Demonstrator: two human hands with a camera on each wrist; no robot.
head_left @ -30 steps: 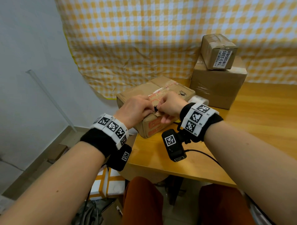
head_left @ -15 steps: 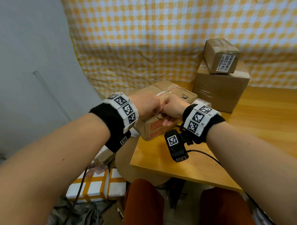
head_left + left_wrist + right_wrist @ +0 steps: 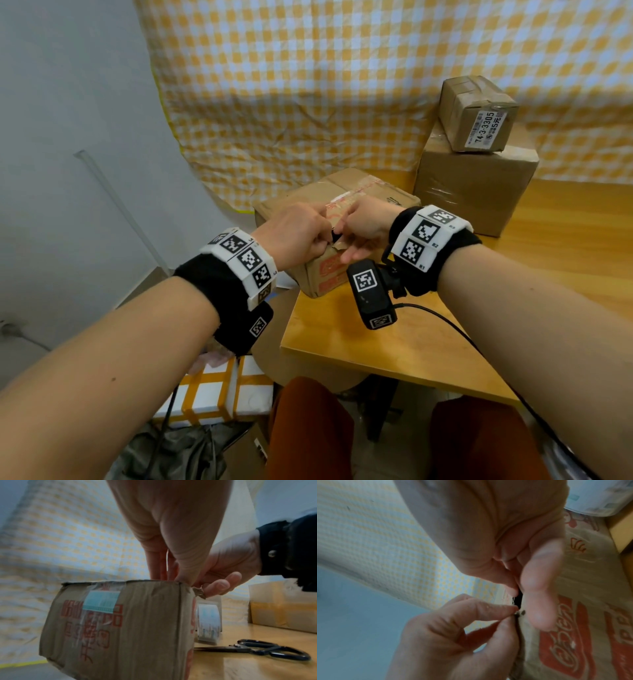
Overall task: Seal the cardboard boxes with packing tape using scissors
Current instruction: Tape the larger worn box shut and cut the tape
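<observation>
A worn cardboard box (image 3: pixel 318 195) with red print and old tape sits at the table's left corner. Both hands work at its near top corner, where the cardboard is torn (image 3: pixel 199 593). My left hand (image 3: pixel 323 240) pinches the torn edge between thumb and forefinger (image 3: pixel 496 608). My right hand (image 3: pixel 347 241) grips the same corner, its thumb (image 3: pixel 537 595) flat on the printed side and a fingertip curled over the top. A tape roll (image 3: pixel 209 620) stands right of the box. Black scissors (image 3: pixel 257 650) lie on the table beside it; neither hand touches them.
A large taped box (image 3: pixel 472 192) with a small labelled box (image 3: pixel 479 113) on top stands at the back right. The wooden table (image 3: pixel 394 342) ends just left of the worn box. White and orange boxes (image 3: pixel 219 390) lie on the floor. A checked cloth hangs behind.
Both hands have stayed at the box's near top corner. My left forearm, raised half a second ago, has come back down. The box has not visibly shifted.
</observation>
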